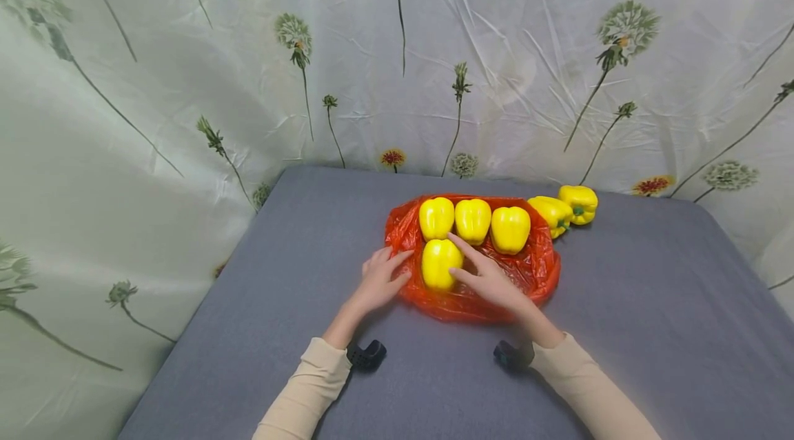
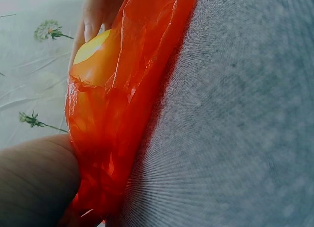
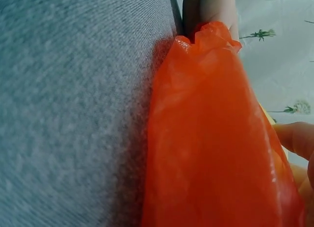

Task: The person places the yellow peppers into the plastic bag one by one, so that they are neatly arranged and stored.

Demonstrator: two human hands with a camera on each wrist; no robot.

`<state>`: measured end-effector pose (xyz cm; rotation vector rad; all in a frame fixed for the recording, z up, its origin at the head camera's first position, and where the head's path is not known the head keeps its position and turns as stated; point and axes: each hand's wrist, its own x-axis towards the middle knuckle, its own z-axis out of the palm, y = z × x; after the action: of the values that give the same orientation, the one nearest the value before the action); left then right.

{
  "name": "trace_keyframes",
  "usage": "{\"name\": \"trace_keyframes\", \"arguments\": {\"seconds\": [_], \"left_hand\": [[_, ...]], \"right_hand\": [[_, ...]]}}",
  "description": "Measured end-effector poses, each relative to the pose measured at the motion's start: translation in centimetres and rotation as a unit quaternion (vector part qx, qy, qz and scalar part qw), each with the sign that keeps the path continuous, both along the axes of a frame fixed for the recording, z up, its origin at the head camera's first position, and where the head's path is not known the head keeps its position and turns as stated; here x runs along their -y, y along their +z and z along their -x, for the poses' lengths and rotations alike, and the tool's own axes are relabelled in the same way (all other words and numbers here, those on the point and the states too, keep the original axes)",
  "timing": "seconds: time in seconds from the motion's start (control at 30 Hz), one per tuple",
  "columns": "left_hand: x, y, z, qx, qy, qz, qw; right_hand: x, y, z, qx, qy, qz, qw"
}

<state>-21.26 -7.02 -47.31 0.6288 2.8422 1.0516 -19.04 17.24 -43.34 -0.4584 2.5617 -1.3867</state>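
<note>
**Both hands bracket the front pepper on the red bag**

Grey cloth covers the surface (image 1: 260, 302), and a pale curtain printed with dandelions (image 1: 623, 30) hangs behind it, filling the upper half of the head view. Just above the frame's centre lies a crumpled red plastic bag (image 1: 533, 271), spread flat so that it serves as a mat.

Three yellow peppers (image 1: 473, 221) sit in a row along the bag's far edge, touching one another. A fourth, the front pepper (image 1: 439, 264), stands just below the leftmost of them. Two more peppers (image 1: 564, 209) lie off the bag at its upper right, on the bare cloth.

Your left hand (image 1: 380, 283) rests with relaxed, straight fingers at the bag's left edge, its fingertips just beside the front pepper. It seems to pin the thin plastic so it does not slide. Your right hand (image 1: 490, 278) lies spread on the bag, forefinger stretched along the pepper's right side. Neither hand curls round anything. In the left wrist view, the pepper (image 2: 95, 60) shows through a fold of the bag (image 2: 132, 89).
</note>
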Motion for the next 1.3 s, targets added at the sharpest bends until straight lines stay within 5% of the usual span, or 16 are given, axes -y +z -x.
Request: {"name": "trace_keyframes", "arguments": {"seconds": [0.87,1.3], "left_hand": [[-0.2,-0.2,-0.1,-0.007,0.002,-0.002,1.0000],[-0.2,-0.4,-0.1,-0.014,0.000,0.003,0.9999]], "right_hand": [[-0.8,0.7,-0.6,-0.005,0.010,0.013,1.000],[-4.0,2.7,-1.5,-0.052,-0.057,-0.004,0.997]]}}
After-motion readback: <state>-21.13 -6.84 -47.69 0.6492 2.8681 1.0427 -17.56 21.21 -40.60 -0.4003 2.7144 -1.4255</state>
